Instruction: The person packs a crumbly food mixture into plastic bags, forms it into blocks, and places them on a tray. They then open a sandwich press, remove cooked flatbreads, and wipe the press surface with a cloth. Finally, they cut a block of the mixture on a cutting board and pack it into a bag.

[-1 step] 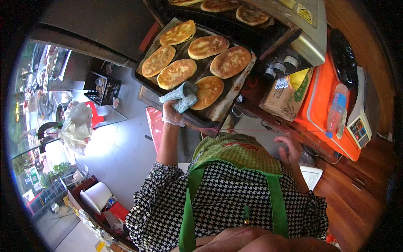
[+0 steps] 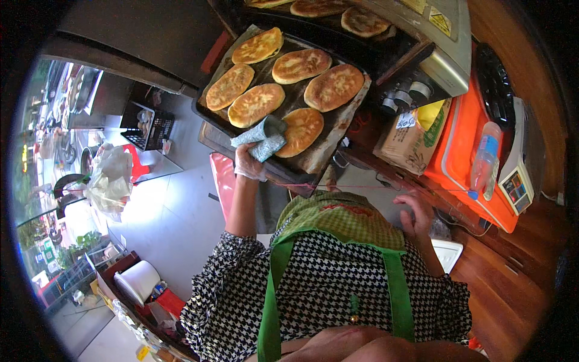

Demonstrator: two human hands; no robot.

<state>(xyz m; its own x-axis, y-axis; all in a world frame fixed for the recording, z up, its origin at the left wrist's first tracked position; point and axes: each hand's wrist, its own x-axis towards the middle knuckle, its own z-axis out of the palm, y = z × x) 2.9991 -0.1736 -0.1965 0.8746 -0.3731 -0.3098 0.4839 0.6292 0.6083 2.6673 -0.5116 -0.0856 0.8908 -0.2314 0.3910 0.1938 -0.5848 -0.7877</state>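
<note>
My left hand point(image 2: 246, 161), in a clear plastic glove, is closed on a folded blue-green cloth point(image 2: 265, 137). The cloth wraps over the near edge of a dark baking tray point(image 2: 329, 142) and touches the flatbread point(image 2: 301, 131) there. Several browned oval flatbreads lie on this tray, among them one point(image 2: 256, 104) just beyond the cloth. Beside the green apron point(image 2: 338, 217), my right hand point(image 2: 416, 212) hangs with its fingers loosely bent and apart, holding nothing I can see.
More flatbreads point(image 2: 365, 22) lie inside the oven at the top, beside its knobbed metal panel point(image 2: 443, 69). A cardboard box point(image 2: 410, 142), an orange crate point(image 2: 446, 154) and a plastic bottle point(image 2: 484, 157) stand at right. A black basket point(image 2: 154, 130) and plastic bag point(image 2: 110, 181) are at left.
</note>
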